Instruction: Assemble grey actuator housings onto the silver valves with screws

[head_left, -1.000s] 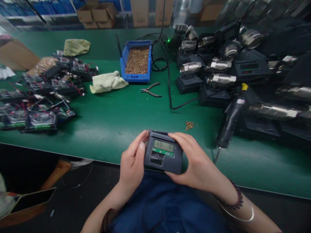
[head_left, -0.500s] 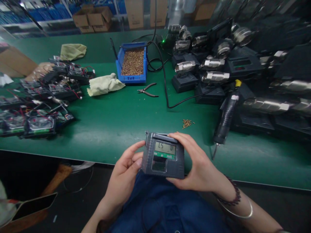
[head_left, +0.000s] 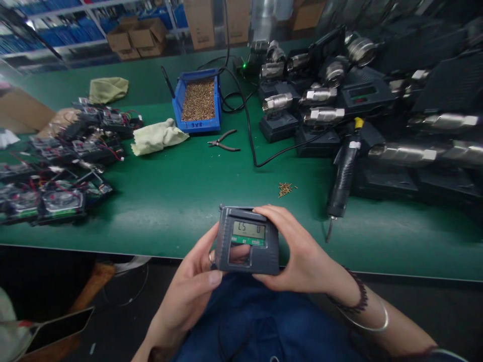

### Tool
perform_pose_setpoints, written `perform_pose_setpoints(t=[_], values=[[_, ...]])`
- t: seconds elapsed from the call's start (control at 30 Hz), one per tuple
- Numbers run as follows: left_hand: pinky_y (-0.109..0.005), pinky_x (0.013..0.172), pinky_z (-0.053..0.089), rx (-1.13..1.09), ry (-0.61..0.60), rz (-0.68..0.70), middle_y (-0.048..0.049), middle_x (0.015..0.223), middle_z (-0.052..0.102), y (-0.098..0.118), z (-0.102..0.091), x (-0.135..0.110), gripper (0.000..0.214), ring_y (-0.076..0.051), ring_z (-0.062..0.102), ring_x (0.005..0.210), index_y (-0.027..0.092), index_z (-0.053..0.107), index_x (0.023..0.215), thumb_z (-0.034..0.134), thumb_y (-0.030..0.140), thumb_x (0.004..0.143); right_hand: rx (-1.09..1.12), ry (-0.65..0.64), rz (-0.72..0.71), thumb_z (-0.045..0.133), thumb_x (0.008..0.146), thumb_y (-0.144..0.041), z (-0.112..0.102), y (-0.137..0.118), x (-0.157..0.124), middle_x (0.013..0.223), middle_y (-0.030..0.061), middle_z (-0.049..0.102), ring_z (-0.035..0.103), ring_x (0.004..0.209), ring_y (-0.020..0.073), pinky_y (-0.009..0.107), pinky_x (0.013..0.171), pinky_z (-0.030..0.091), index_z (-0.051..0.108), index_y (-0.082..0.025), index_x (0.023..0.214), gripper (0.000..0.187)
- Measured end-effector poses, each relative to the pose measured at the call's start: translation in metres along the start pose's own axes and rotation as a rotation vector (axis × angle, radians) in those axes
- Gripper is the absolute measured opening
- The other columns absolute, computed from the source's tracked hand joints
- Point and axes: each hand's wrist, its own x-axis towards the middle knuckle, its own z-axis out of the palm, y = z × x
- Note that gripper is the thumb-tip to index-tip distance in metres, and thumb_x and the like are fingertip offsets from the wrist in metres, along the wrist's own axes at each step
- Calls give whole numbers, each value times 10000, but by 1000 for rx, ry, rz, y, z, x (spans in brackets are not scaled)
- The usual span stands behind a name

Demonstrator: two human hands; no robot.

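A dark grey plastic housing (head_left: 264,259) with a lit-up LCD display and a strip of green circuit board is held over the table's front edge. My right hand (head_left: 302,251) grips its right side, fingers on the top edge and thumb below. My left hand (head_left: 196,276) holds the left side; some of its fingers go behind and show through the housing's rectangular opening. A small heap of brass screws (head_left: 286,189) lies just beyond. To the right of my right hand rests a black electric screwdriver (head_left: 342,176), its bit pointing toward me.
A blue bin (head_left: 199,125) full of small brass screws stands at the back, near cutting pliers (head_left: 225,141) and a pale cloth (head_left: 158,137). Opened housings with wires (head_left: 62,201) crowd the left. Dark units with metal fittings (head_left: 324,115) fill the right. A black cable (head_left: 252,146) crosses between.
My left fingers have slid further behind the housing and now show through its opening. My left thumb has moved to the lower left corner. The view has shifted slightly.
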Motion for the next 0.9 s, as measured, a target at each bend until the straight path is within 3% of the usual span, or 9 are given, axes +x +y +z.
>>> perform_pose_setpoints(t=[0.17,0.5,0.77,0.9], values=[[-217,978,453,-8,-17,-7,-50,1176,718,1,4,1,541,-176,642,1132,241,589,1308,741,229,789,16,-4,8,703,676,-320,-1,-1,0,1259,192,558,524,1204,301,457,1044,446,354,-108,1344,783],[-194,902,500,16,57,-12,-36,960,777,4,-2,2,623,-137,712,929,259,573,1321,799,221,742,42,8,27,713,674,-302,-2,1,-1,1264,186,552,521,1207,284,431,1047,448,362,-103,1349,786],[-199,945,482,43,49,-5,-50,1100,742,3,2,2,529,-160,665,1071,253,621,1271,782,290,768,21,6,22,701,680,-305,-1,1,0,1256,194,564,528,1205,293,444,1044,453,372,-97,1336,763],[-170,891,497,55,91,-6,-34,1060,753,1,4,5,486,-142,689,1001,262,652,1230,787,321,766,26,2,24,704,671,-301,-2,1,0,1259,194,564,528,1208,294,440,1049,448,371,-95,1335,771]])
